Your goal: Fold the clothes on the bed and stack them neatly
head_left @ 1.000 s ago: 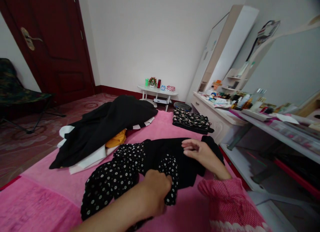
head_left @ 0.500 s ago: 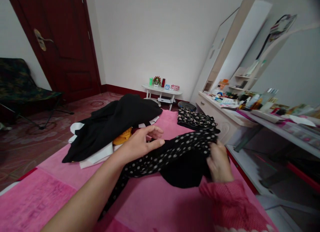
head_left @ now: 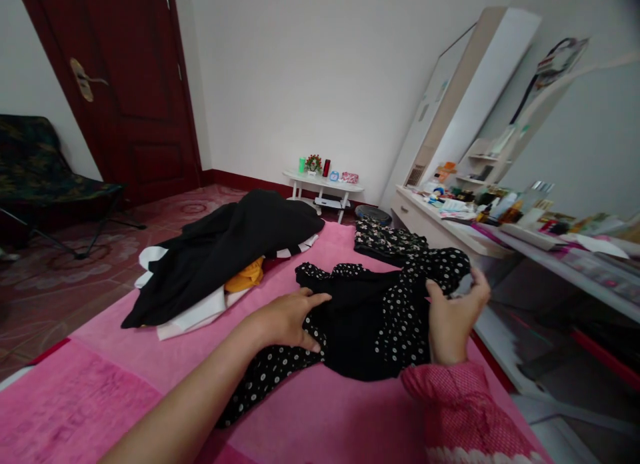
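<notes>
Your left hand (head_left: 287,321) lies flat and open, palm down, on the black polka-dot garment (head_left: 370,311), which is spread on the pink bed cover (head_left: 320,417) in front of you. Its long axis runs from about 8 o'clock, where 1 dotted end trails under your left forearm, to about 2 o'clock. There your right hand (head_left: 453,314) is closed on the raised dotted end, lifting it off the cover. A heap of black and white clothes (head_left: 225,257) sits at 10 o'clock, and a folded floral piece (head_left: 387,241) lies at 12 o'clock, just beyond the garment.
</notes>
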The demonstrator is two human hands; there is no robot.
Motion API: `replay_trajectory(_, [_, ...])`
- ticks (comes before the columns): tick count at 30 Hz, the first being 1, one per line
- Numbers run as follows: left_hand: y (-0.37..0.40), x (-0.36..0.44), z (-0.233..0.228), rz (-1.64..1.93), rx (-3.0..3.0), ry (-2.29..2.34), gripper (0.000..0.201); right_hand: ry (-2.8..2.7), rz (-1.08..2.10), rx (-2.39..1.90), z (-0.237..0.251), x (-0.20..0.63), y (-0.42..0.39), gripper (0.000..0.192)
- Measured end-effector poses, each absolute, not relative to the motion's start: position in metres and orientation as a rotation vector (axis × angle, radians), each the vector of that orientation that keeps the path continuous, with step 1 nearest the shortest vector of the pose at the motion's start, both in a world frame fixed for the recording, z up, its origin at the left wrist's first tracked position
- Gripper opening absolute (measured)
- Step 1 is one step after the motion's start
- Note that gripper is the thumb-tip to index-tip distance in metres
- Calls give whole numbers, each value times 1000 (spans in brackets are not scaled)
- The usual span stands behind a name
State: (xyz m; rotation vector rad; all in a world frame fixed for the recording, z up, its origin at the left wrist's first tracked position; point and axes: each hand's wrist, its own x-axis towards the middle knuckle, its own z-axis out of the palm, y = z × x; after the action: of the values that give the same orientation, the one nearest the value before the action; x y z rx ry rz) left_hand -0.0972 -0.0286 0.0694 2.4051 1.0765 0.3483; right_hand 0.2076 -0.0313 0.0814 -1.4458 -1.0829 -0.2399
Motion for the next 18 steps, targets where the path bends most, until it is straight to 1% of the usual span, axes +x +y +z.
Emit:
replay_trajectory(1, [-32,-93,68,348,2434,1062,87,-1206,-335,-1485,84,204,-33,61])
replay_trajectory(3, [-38,-85,67,328,2511,1075,58,-1470,-402,-1556,83,201,-35,46])
replay_trajectory(4, [-40,-83,67,317,2549,1086,44,-1608,-380,-1604,80,201,-35,44])
replay_trajectory(5, [-41,-83,68,306,2575,1087,34,-1718,-347,-1658,74,203,-33,48])
replay_trajectory(6, [-39,-86,71,292,2581,1071,31,-1797,-311,-1716,68,206,-32,55])
replay_trajectory(7, [-36,-92,74,284,2570,1051,31,-1844,-279,-1770,61,211,-29,62])
replay_trajectory(8, [-31,-100,79,292,2547,1049,32,-1870,-246,-1811,55,216,-27,65])
replay_trajectory(9, [-24,-111,84,330,2517,1088,32,-1883,-209,-1835,50,223,-25,62])
replay_trajectory(10, [-18,-123,90,396,2485,1170,31,-1887,-170,-1845,48,229,-24,55])
replay_trajectory(12, [-6,-148,101,616,2409,1448,30,-1840,-106,-1865,50,238,-22,38])
replay_trajectory(13, [-1,-158,105,739,2363,1595,28,-1796,-79,-1884,56,240,-23,33])
replay_trajectory(14, [1,-166,108,857,2317,1721,27,-1745,-56,-1911,64,240,-26,33])
replay_trajectory(16, [3,-174,111,1071,2253,1902,26,-1690,0,-1933,87,233,-37,38])
replay_trajectory(18, [2,-176,111,1286,2217,1999,28,-1786,116,-1849,116,217,-59,40])
